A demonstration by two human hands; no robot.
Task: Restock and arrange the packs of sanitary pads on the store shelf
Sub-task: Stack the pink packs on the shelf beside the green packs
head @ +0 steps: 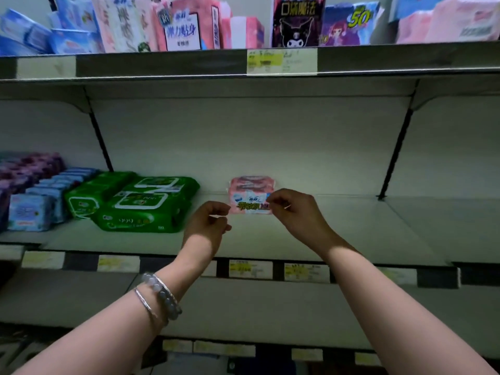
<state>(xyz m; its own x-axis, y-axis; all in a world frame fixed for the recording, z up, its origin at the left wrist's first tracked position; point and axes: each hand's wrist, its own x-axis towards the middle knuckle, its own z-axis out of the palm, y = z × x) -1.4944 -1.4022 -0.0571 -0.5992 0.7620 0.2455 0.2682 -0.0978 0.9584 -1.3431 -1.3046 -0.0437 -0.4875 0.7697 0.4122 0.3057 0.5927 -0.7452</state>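
Nearest the camera were two bare forearms reaching forward, the left one wearing a beaded bracelet and a thin silver bangle at the wrist. Beyond them, the left hand and the right hand were over the middle shelf, one on each side of a pink pack of sanitary pads.

The pack stood far back near the rear panel, roughly mid-bay, with what looked like a second pink pack just behind it. The left hand's fingers were curled, with the tips right at the pack's left edge. The right hand's fingers were curled at its right corner. Blur made it impossible to tell whether either hand pinched the wrapper or merely hovered beside it.

To the left of the hands lay green packs, stacked and angled. Farther left were rows of blue packs and purple packs. Everything right of the pink pack was bare shelf as far as the bracket. Price labels ran along the front edge. The top shelf above was crowded with pink, blue and black packs.

The restocking seemed to be at an early stage, with one pink facing started and most of the bay left to fill. The green packs would probably need straightening too.
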